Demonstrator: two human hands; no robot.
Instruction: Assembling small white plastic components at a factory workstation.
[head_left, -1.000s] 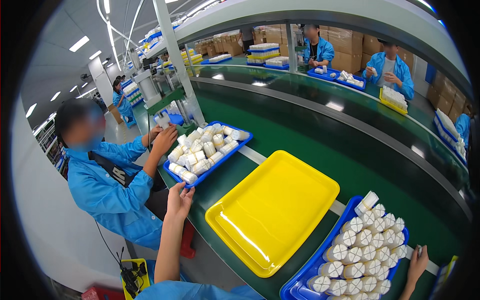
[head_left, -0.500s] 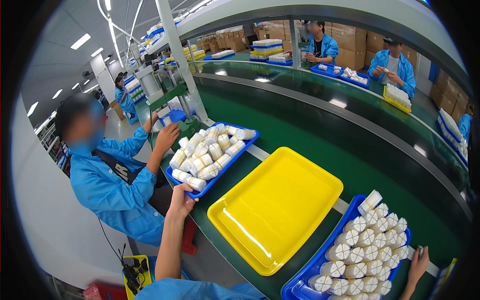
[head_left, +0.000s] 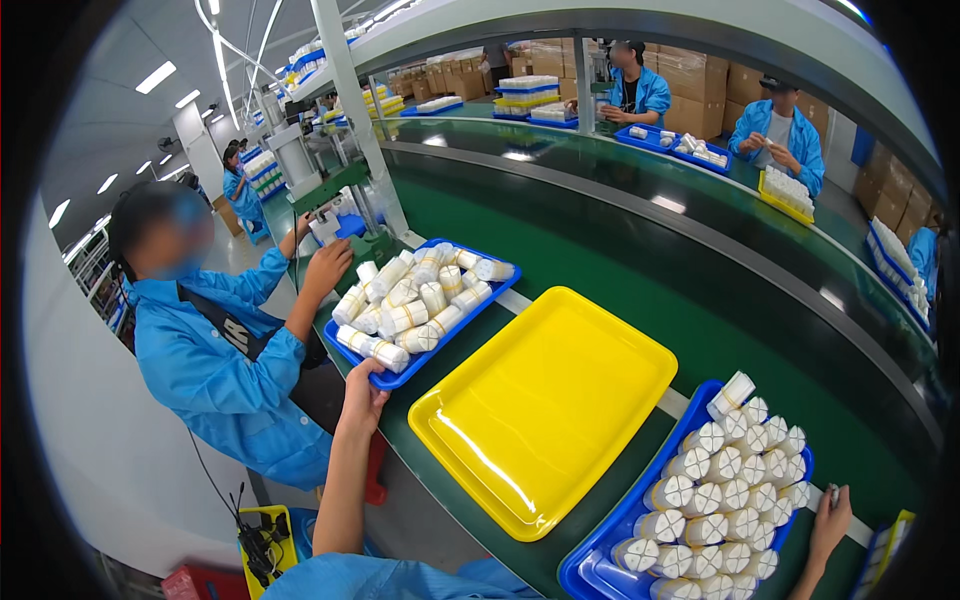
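My left hand (head_left: 362, 397) is closed on the near corner of a blue tray (head_left: 398, 380), its thumb over the rim. Heaped in this tray are white cylindrical bundles (head_left: 404, 318) with yellowish bands, lying in many directions. My right hand (head_left: 832, 520) is closed beside the right edge of a second blue tray (head_left: 592, 572), with a small pale thing at its fingertips that I cannot make out. That second tray holds rows of similar white bundles (head_left: 733, 466), their cross-marked ends facing up toward me. Between the two trays lies an empty yellow tray (head_left: 545, 410).
On the left, a co-worker in a blue jacket (head_left: 215, 360) works at a bench press (head_left: 330, 190). A green conveyor (head_left: 600, 270) runs beyond the trays under a white frame post (head_left: 358, 110). Opposite sit other workers with trays. A yellow bin (head_left: 285, 545) with black cables stands below left.
The view has shifted slightly, so the trays appear a little further left. My left hand keeps its hold on the blue tray. The co-worker's hands have moved slightly at the press.
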